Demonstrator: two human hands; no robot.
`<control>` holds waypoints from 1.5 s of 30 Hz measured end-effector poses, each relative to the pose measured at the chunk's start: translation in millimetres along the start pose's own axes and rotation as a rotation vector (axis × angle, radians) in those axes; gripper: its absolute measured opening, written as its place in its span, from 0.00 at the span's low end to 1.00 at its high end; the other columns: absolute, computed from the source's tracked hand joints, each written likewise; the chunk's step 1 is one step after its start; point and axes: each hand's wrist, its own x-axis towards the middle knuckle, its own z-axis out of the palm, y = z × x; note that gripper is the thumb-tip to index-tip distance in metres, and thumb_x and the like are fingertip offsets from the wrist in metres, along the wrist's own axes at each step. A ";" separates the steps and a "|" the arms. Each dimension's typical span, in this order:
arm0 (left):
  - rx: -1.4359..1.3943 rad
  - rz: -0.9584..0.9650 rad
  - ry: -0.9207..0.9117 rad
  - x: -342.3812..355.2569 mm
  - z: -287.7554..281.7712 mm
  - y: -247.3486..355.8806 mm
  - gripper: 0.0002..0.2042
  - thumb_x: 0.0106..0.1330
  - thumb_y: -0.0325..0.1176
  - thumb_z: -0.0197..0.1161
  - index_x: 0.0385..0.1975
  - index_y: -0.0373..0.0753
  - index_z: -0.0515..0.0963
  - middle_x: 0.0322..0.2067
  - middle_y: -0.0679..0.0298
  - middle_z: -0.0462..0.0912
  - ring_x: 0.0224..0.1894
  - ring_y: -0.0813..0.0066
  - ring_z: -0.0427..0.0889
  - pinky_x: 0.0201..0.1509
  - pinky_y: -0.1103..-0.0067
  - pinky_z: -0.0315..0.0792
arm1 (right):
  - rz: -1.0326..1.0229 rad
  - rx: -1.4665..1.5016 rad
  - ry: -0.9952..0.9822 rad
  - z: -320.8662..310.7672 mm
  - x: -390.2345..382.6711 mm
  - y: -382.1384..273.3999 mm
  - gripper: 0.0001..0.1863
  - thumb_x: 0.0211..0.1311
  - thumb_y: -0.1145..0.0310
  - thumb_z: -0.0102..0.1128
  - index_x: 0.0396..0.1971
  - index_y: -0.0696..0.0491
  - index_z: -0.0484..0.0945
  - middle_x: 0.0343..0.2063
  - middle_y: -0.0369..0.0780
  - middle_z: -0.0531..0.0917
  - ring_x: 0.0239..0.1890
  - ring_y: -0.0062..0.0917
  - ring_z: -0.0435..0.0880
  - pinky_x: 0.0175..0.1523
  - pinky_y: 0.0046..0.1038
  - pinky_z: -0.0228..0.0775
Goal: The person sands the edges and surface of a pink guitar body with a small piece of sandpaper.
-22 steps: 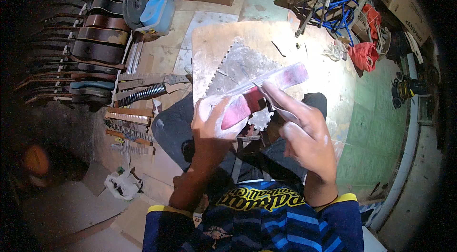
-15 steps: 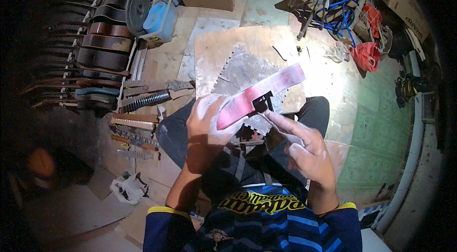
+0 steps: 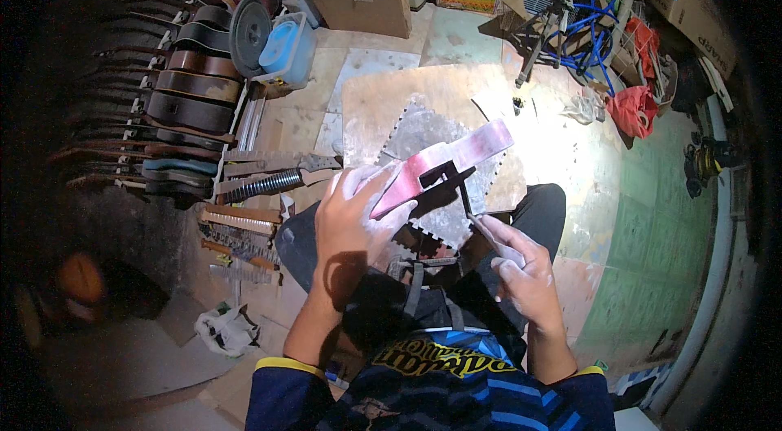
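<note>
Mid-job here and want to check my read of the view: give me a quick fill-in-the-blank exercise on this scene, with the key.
1. The person's ____ hand grips the pink-and-white workpiece.
2. The mat with toothed edges, below the workpiece, is coloured ____.
3. The round grey lid stands between the row of ____ and the plastic tub.
4. The crumpled red bag lies off to the person's ____ side.

Missing words: left; grey; guitars; right.
</note>
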 end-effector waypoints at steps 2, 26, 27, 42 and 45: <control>0.005 0.016 -0.026 7.5 -3.0 3.8 0.25 0.51 0.37 0.82 0.50 0.38 0.86 0.46 0.53 0.86 0.49 0.51 0.85 0.56 0.65 0.78 | -0.258 -0.036 0.122 18.0 12.4 14.1 0.35 0.55 0.83 0.49 0.68 0.59 0.73 0.64 0.46 0.80 0.53 0.23 0.84 0.50 0.23 0.80; -0.074 -0.081 0.209 0.3 30.1 -17.4 0.23 0.46 0.31 0.78 0.43 0.41 0.78 0.39 0.54 0.80 0.44 0.44 0.81 0.47 0.58 0.77 | -0.664 -1.104 0.134 86.8 59.8 -15.1 0.39 0.54 0.84 0.56 0.71 0.51 0.69 0.69 0.48 0.74 0.45 0.49 0.87 0.42 0.40 0.84; -0.081 -0.072 0.205 -1.9 29.6 -13.5 0.23 0.46 0.32 0.78 0.43 0.41 0.78 0.39 0.55 0.80 0.44 0.44 0.81 0.47 0.58 0.77 | -0.680 -1.123 0.185 79.7 67.3 -19.3 0.41 0.52 0.86 0.54 0.71 0.51 0.69 0.70 0.49 0.72 0.50 0.49 0.85 0.46 0.39 0.83; -0.074 -0.044 0.190 -6.6 20.6 -12.0 0.27 0.42 0.29 0.76 0.47 0.33 0.76 0.42 0.48 0.78 0.47 0.42 0.79 0.51 0.58 0.75 | -0.584 -1.148 0.129 95.1 57.4 -26.4 0.44 0.48 0.93 0.47 0.71 0.53 0.71 0.70 0.50 0.72 0.67 0.47 0.77 0.63 0.37 0.76; -0.091 -0.043 0.189 -13.6 23.7 -9.4 0.27 0.43 0.29 0.76 0.46 0.33 0.76 0.42 0.50 0.79 0.47 0.43 0.79 0.50 0.58 0.75 | -0.643 -1.169 0.174 81.4 78.7 -27.9 0.45 0.47 0.93 0.45 0.71 0.52 0.71 0.71 0.49 0.71 0.68 0.46 0.77 0.64 0.36 0.75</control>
